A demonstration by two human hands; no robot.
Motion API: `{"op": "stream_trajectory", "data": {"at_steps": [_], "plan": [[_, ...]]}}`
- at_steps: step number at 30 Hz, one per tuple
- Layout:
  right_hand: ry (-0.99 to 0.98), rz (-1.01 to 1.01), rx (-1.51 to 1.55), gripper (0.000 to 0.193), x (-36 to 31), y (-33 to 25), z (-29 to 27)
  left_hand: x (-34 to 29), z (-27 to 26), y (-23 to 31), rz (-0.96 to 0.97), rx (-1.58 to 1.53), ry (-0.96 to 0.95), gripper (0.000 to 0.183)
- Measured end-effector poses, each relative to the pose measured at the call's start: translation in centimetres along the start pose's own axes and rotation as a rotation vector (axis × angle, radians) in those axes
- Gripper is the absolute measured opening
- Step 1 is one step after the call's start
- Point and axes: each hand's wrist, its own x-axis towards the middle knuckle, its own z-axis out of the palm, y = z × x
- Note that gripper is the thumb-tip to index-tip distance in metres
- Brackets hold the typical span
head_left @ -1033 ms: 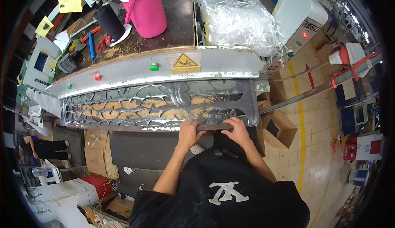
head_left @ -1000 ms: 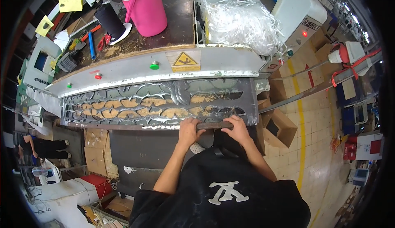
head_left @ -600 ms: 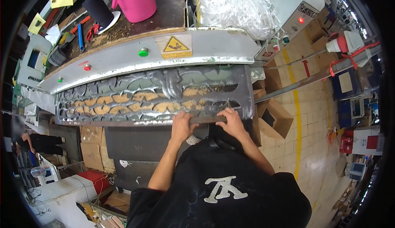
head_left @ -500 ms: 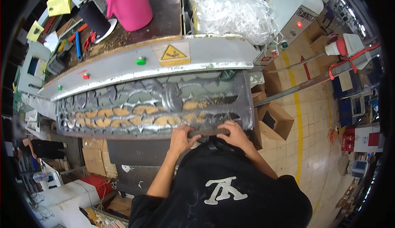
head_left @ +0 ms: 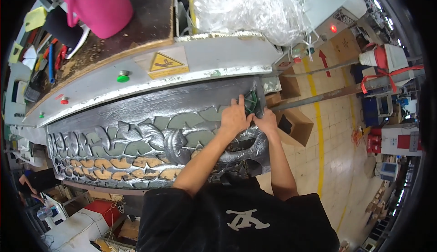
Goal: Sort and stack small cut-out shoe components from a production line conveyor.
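Note:
A dark grey, glossy sheet (head_left: 150, 101) lies across the bed in front of me, with rows of curved holes cut through its near part. At its far right corner stands a green cutting die (head_left: 253, 101) with an open frame. My left hand (head_left: 235, 117) has its fingers along the die's left side and its thumb near the lower edge. Against the die's lower right side, my right hand (head_left: 266, 122) closes with thumb and fingertips. The fingertips are partly hidden by the die.
Behind the sheet runs a grey machine beam (head_left: 214, 72) with buttons and a yellow warning label (head_left: 166, 63). On top are a pink jug (head_left: 101, 8) and a bag of clear plastic (head_left: 241, 6). A metal rail (head_left: 314, 98) and cardboard box (head_left: 296, 127) lie to the right.
Both hands have left the sheet's near edge and reached forward to the die at the far right. The sheet has come toward me, showing an uncut strip by the beam.

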Motion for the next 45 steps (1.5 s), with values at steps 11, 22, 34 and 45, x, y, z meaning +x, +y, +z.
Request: {"op": "stream_trajectory", "data": {"at_steps": [11,22,34,45], "plan": [[-0.102,-0.125,0.284,0.024,-1.6,-0.4,-1.5,1.1,0.8,0.6,0.015,0.149,-0.027,0.085],[-0.063,-0.103,0.217,0.024,-1.3,0.4,-1.8,1.6,1.7,-0.5,0.115,0.104,0.022,0.087],[0.243,-0.189,0.111,0.073,-3.6,0.3,0.4,3.6,0.4,-1.2,0.194,0.039,-0.117,0.091],[0.096,0.013,0.136,0.072,-2.6,0.3,-0.7,6.2,-1.7,-2.2,0.268,0.028,-0.203,0.083]]}}
